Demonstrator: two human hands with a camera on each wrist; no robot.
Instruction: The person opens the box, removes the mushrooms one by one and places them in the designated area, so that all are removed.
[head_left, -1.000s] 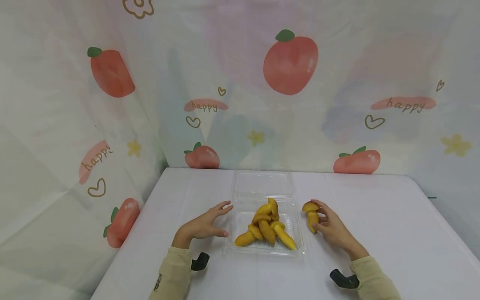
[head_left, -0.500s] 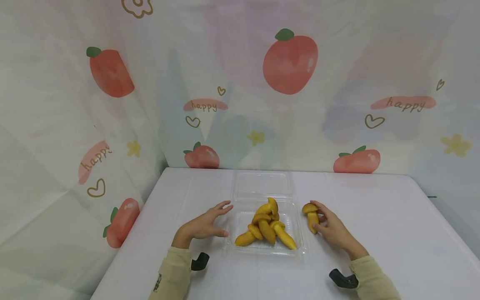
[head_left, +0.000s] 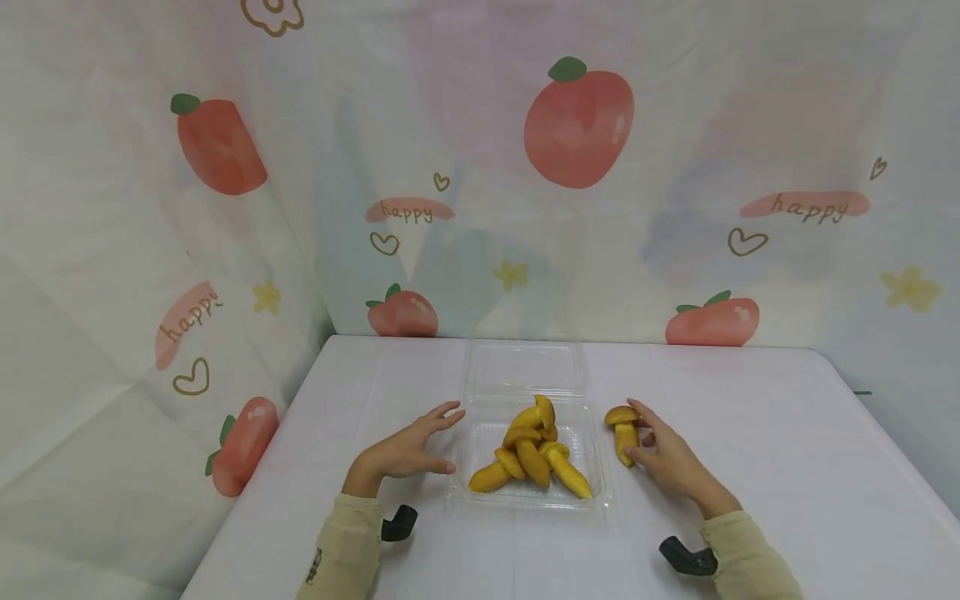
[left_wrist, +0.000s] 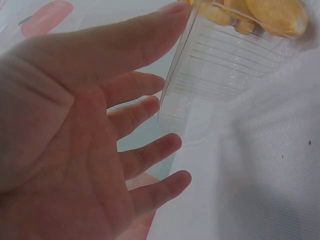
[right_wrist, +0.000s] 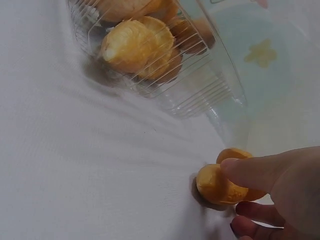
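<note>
In the head view a clear plastic clamshell box (head_left: 525,504) stands on the table with several yellow-brown mushrooms (head_left: 533,460) piled inside. My left hand (head_left: 403,448) is at the box's left side, fingers spread and thumb apart. The left wrist view has that thumb (left_wrist: 145,37) reaching the rim of the clear wall (left_wrist: 210,65), with an unfilled palm. To the right of the box, my right hand (head_left: 669,460) pinches a single mushroom (head_left: 625,440), its cap pointing away from me. In the right wrist view the thumb presses on this mushroom's stem (right_wrist: 212,182), close over the tabletop.
The box's lid (head_left: 525,368) lies folded back behind the tray, near the table's far edge. A white cloth covers the table (head_left: 750,433). Printed fabric walls (head_left: 480,250) rise behind and on the left. Black curved pieces (head_left: 688,557) sit by both wrists.
</note>
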